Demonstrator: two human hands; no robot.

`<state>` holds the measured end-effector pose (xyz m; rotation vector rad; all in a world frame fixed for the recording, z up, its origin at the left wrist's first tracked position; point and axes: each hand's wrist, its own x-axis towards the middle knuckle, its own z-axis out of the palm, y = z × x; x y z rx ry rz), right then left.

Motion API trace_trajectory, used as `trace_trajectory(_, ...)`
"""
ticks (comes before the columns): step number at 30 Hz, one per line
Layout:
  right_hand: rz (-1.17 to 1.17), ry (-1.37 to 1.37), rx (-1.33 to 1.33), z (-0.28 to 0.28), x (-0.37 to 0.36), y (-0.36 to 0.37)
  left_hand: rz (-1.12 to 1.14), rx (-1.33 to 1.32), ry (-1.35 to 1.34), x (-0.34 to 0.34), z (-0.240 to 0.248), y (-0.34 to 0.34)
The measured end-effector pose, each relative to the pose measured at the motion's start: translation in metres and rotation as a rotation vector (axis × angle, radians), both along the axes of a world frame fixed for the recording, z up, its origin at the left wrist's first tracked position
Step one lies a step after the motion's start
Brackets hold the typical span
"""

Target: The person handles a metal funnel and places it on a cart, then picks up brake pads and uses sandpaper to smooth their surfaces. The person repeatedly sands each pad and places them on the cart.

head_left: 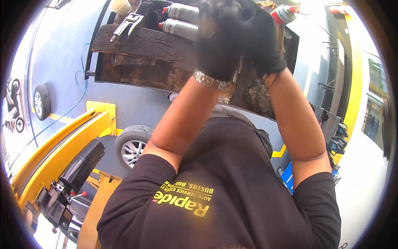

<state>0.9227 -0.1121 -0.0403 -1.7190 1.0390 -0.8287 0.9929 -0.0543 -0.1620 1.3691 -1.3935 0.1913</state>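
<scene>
My left hand [215, 50] and my right hand [257, 37] are both in black gloves and pressed together at the top of the view, fingers overlapping. A metal watch band [209, 79] circles my left wrist. Whether either hand holds anything is hidden by the gloves. The hands are raised in front of a worn wooden bench [145, 45]. Just beside them on the bench lie two grey spray cans [178, 27] and a red-capped can [284, 14]. My black shirt [224, 186] fills the lower middle.
On the bench's left end lie a metal tool [126, 25] and a pale cup [120, 6]. A crumpled rag [259, 97] hangs at its near edge. A yellow lift arm [62, 145], a car wheel [132, 147] and a blue hose [78, 83] are to the left.
</scene>
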Motion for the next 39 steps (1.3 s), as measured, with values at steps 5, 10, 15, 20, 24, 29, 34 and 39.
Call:
trace_trajectory(5,0.098,0.359,-0.84,-0.031,-0.028,0.04,0.007,-0.003,-0.012,0.006,0.002,0.002)
trace_trajectory(10,0.088,0.27,-0.332,-0.034,-0.04,0.028,-0.042,-0.068,0.226,-0.011,0.009,0.01)
trace_trajectory(15,-0.009,0.155,-0.087,-0.019,-0.039,0.06,-0.224,0.122,0.277,-0.002,0.016,0.02)
trace_trajectory(20,0.045,0.178,-0.086,-0.014,-0.043,0.069,0.081,-0.052,-0.116,0.004,0.0,0.008)
trace_trajectory(24,0.02,0.262,-0.02,-0.003,-0.045,0.05,-0.041,0.06,-0.117,-0.002,-0.005,0.024)
trace_trajectory(29,-0.022,0.212,-0.207,-0.018,-0.05,0.066,-0.037,0.017,-0.336,0.005,0.002,0.015)
trace_trajectory(34,0.002,0.158,-0.171,-0.009,-0.058,0.064,-0.044,-0.06,-0.128,-0.009,-0.005,0.023)
trace_trajectory(39,-0.017,0.3,-0.167,-0.018,-0.06,0.04,-0.115,-0.091,-0.015,-0.029,0.02,0.033)
